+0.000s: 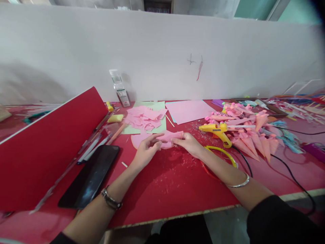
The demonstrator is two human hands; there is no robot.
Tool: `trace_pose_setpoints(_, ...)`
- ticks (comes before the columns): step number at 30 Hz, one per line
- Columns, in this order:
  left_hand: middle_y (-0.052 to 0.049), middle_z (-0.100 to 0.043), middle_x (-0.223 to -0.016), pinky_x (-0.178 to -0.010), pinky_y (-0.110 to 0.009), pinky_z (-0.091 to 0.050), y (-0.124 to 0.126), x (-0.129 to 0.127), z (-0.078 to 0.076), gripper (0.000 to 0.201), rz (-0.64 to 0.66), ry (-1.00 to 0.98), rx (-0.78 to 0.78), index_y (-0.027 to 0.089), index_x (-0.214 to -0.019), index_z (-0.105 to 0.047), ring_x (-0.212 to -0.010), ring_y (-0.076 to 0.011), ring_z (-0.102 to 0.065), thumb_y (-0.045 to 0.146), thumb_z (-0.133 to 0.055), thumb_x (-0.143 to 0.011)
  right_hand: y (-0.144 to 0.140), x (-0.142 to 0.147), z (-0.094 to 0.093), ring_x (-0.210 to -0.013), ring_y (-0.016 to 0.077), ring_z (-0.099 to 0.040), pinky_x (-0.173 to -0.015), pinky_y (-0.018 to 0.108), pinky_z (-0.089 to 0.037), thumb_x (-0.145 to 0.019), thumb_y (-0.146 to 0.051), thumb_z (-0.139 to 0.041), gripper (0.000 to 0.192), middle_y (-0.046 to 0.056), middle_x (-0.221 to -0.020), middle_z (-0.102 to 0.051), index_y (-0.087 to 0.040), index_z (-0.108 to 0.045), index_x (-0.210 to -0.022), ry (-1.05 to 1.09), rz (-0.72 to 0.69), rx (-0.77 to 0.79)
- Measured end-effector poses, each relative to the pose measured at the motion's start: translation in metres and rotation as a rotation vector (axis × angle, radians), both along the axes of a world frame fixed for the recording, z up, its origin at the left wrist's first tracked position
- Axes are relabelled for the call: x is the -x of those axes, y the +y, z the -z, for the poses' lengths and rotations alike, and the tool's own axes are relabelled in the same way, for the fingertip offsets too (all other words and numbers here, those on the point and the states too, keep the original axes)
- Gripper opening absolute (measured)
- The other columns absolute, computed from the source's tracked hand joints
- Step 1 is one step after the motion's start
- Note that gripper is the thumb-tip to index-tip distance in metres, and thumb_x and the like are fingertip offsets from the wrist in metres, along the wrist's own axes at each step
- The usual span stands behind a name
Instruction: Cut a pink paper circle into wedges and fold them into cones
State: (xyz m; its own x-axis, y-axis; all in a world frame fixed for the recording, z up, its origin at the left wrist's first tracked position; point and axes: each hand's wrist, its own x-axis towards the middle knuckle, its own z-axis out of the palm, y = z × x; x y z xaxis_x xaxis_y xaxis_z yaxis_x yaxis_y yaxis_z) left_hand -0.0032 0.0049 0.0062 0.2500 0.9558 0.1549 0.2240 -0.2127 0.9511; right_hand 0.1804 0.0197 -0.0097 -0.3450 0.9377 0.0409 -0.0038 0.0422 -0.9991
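Observation:
Both hands hold a small pink paper piece (167,136) above the red table. My left hand (147,149) has its fingers curled at the paper's left end. With thumb and fingers, my right hand (186,143) pinches the right end. Beneath and behind them lies a rounded pink paper sheet (137,140), partly covered by my left hand. Just beyond, a heap of cut pink paper pieces (144,118) rests on a pale green sheet (159,129). To the right, a yellow glue gun (218,131) lies against several pink paper cones (254,142).
A black phone (91,176) lies at the left beside pens (92,149) and an upright red board (56,145). A bottle (120,89) stands by the white wall. Pink sheets (189,111) lie at the back. A yellow ring (225,154) and black cable (291,176) are at right.

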Motion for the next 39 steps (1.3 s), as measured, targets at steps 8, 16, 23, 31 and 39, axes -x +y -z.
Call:
trace_pose_setpoints(8, -0.001, -0.065, -0.062, -0.056, -0.021, -0.039, -0.001, -0.005, 0.004, 0.026, -0.054, 0.174, -0.048, 0.015, -0.064, -0.065, -0.056, -0.0116, -0.053, 0.037, -0.055, -0.073, -0.004, 0.003, -0.01, -0.083, 0.0164, -0.06, -0.076, 0.028, -0.044, -0.074, -0.037, -0.056, 0.026, 0.004, -0.084, -0.068, -0.016, -0.068, -0.083, -0.1, -0.153, -0.091)
trace_pose_setpoints(16, -0.003, -0.068, -0.066, -0.053, -0.022, -0.039, 0.002, -0.003, 0.013, 0.033, 0.034, 0.197, 0.053, 0.015, -0.076, -0.069, -0.047, -0.0094, -0.048, 0.043, -0.051, -0.076, -0.003, 0.001, -0.006, -0.072, 0.014, -0.056, -0.064, 0.025, -0.043, -0.074, -0.034, -0.055, 0.023, 0.003, -0.075, -0.065, -0.015, -0.067, -0.079, -0.201, -0.013, -0.19)
trace_pose_setpoints(23, -0.002, -0.069, -0.068, -0.058, -0.022, -0.041, 0.004, 0.0, 0.008, 0.034, 0.115, 0.186, 0.075, 0.016, -0.074, -0.069, -0.048, -0.0096, -0.05, 0.04, -0.046, -0.08, 0.004, -0.004, 0.0, -0.053, 0.0093, -0.046, -0.054, 0.022, -0.038, -0.073, -0.039, -0.055, 0.025, -0.002, -0.056, -0.052, -0.015, -0.056, -0.065, -0.251, 0.125, -0.25)
trace_pose_setpoints(31, -0.005, -0.07, -0.078, -0.064, -0.025, -0.043, 0.003, 0.004, 0.003, 0.037, 0.268, 0.195, 0.081, 0.017, -0.069, -0.068, -0.055, -0.0107, -0.052, 0.038, -0.04, -0.083, 0.007, -0.006, 0.0, -0.052, 0.0103, -0.045, -0.051, 0.022, -0.034, -0.079, -0.045, -0.044, 0.034, -0.002, -0.053, -0.047, -0.018, -0.045, -0.058, -0.267, 0.164, -0.276)
trace_pose_setpoints(39, -0.004, -0.068, -0.08, -0.067, -0.026, -0.043, -0.003, 0.003, -0.002, 0.031, 0.458, 0.195, 0.083, 0.017, -0.079, -0.065, -0.063, -0.012, -0.055, 0.037, -0.041, -0.083, 0.0, 0.002, -0.004, -0.054, 0.0101, -0.036, -0.051, 0.023, -0.029, -0.082, -0.042, -0.039, 0.035, -0.004, -0.054, -0.036, -0.019, -0.039, -0.055, -0.331, 0.096, -0.329)
